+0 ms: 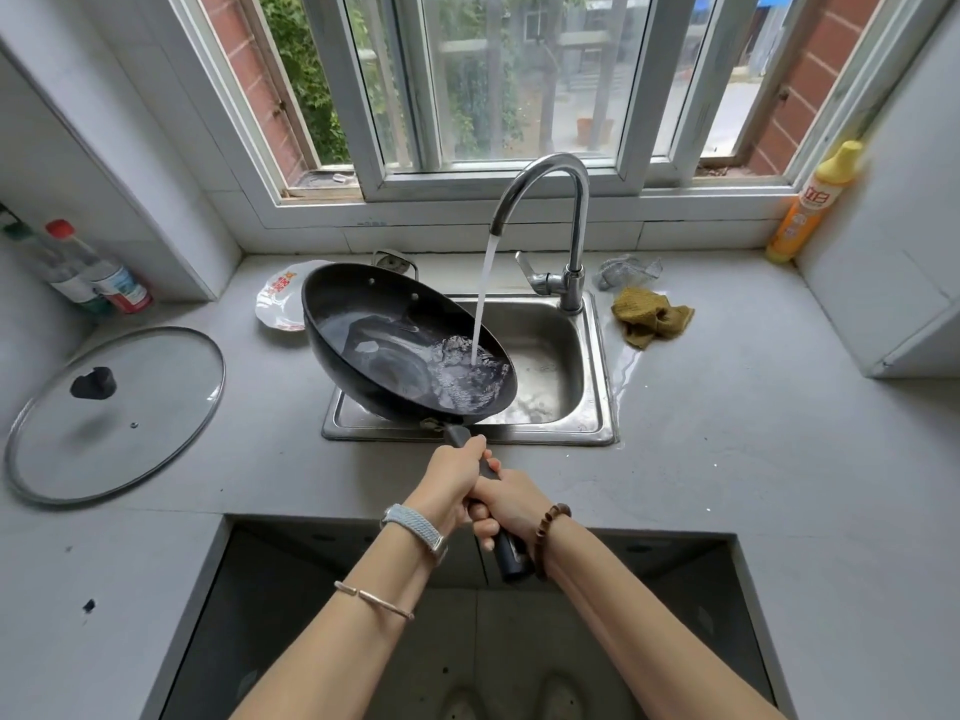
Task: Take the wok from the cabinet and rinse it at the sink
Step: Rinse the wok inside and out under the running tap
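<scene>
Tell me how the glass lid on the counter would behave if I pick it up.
The glass lid is probably stiff but fragile: clear glass in a thin metal rim. Being wide, it may feel heavy. Lying flat on the counter, it should not roll; its dark knob likely offers the safest grip.

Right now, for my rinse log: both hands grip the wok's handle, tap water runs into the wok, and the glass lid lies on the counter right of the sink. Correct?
Not quite. The head view shows the glass lid on the counter left of the sink, not right. The left hand and right hand do grip the wok handle, with tap water running into the wok.
</scene>
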